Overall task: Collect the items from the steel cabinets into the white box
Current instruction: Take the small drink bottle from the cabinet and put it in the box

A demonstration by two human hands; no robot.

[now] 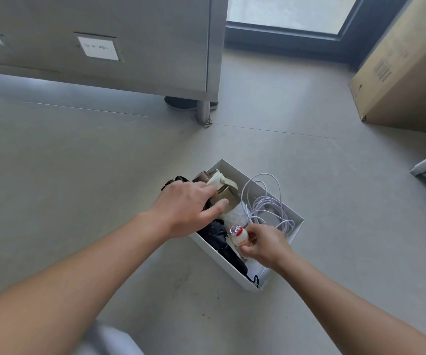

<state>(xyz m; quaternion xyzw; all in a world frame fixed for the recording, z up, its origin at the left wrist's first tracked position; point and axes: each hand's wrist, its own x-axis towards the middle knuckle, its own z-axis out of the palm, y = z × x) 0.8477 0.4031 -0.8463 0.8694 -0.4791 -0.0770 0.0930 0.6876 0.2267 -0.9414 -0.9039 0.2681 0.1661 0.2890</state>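
On the grey tiled floor, in front of the steel cabinet (142, 26), the white box (297, 226) lay at an angle, already holding several things. A coil of pale cable (271, 203) filled its far right side. A brown and cream flask (222, 187) lay along the far left, and a folded black umbrella (219, 237) ran down the near left wall.

The left hand (189, 208) rested on the flask, its fingers fairly straight over the cream lid and its thumb along the body, covering part of the umbrella. The right hand (265, 244) pinched a small white bottle (240, 235) with a red foil top, held just above the middle of the box, between the umbrella and the cable.

The cabinet door bore a white paper label (99, 48), and a dark shoe (181, 102) showed behind the cabinet's leg (203, 111). A large cardboard carton (406, 73) stood well apart on the right, below a dark-framed window (291, 32).
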